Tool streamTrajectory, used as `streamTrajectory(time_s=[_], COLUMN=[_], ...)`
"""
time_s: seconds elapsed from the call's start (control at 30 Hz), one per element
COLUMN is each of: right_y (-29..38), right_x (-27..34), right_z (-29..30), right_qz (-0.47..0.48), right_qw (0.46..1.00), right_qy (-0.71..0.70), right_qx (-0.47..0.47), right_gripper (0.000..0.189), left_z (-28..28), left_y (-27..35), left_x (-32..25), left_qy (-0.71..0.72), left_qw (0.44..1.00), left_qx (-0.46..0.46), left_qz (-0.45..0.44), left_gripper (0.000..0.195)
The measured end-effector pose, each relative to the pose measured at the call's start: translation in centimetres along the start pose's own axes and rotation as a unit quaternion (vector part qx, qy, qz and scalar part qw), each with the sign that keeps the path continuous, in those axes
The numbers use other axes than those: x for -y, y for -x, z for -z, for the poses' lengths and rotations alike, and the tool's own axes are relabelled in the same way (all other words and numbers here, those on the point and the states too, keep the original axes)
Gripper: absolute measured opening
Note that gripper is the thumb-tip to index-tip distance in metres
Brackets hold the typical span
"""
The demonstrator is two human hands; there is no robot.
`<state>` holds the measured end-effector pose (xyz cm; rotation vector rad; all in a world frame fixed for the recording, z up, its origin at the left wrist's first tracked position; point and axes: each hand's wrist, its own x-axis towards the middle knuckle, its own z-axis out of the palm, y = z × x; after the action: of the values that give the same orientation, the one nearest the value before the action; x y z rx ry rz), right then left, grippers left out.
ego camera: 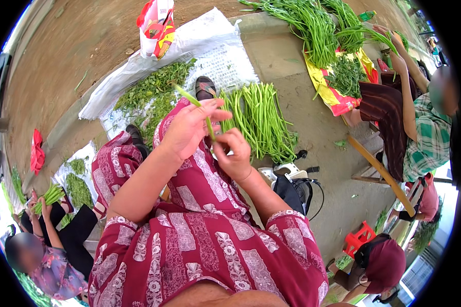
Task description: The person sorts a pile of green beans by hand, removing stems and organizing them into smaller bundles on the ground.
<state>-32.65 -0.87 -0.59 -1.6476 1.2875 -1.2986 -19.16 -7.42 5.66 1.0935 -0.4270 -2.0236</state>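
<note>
Between my two hands, above my lap, is one slender green stem (191,98), slightly blurred. My left hand (192,124) has it near the middle, between thumb and fingers, with some fingers spread. My right hand (232,153) has its curled fingers at the stem's lower end. Just beyond my right hand, long stripped green stalks (263,119) lie side by side on the ground. Plucked leaves and trimmings (157,86) are heaped on a white woven sack (223,50) around my sandalled feet.
A red and white bag (157,30) stands on the sack's far edge. Leafy stalks (311,30) lie at upper right beside a seated person handling greens (426,126). A black bag with a cable (296,190) is by my right knee. Another person at lower left holds a bundle (52,195).
</note>
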Motion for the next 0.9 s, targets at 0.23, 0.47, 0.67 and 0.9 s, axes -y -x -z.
streamTrajectory(time_s=[0.23, 0.47, 0.67, 0.9], right_y=[0.2, 2.1, -0.3, 0.0], right_x=[-13.8, -29.9, -29.1, -31.1], right_z=[1.7, 5.1, 3.4, 4.8], right_qz=[-0.343, -0.413, -0.465, -0.481], right_qw=[0.924, 0.863, 0.805, 0.814], right_qy=[-0.169, 0.217, 0.355, 0.315], right_qx=[-0.033, -0.193, -0.098, -0.083], right_gripper=[0.008, 0.024, 0.042, 0.028], left_z=[1.2, 1.1, 1.0, 0.6], left_y=[1.0, 0.8, 0.7, 0.6], left_x=[-0.2, -0.2, -0.2, -0.3], left_qy=[0.084, 0.085, 0.088, 0.087], left_qw=[0.992, 0.993, 0.993, 0.992], left_qx=[0.093, 0.084, 0.077, 0.09], left_qz=[-0.022, -0.021, -0.016, -0.022], left_gripper=[0.031, 0.031, 0.03, 0.029])
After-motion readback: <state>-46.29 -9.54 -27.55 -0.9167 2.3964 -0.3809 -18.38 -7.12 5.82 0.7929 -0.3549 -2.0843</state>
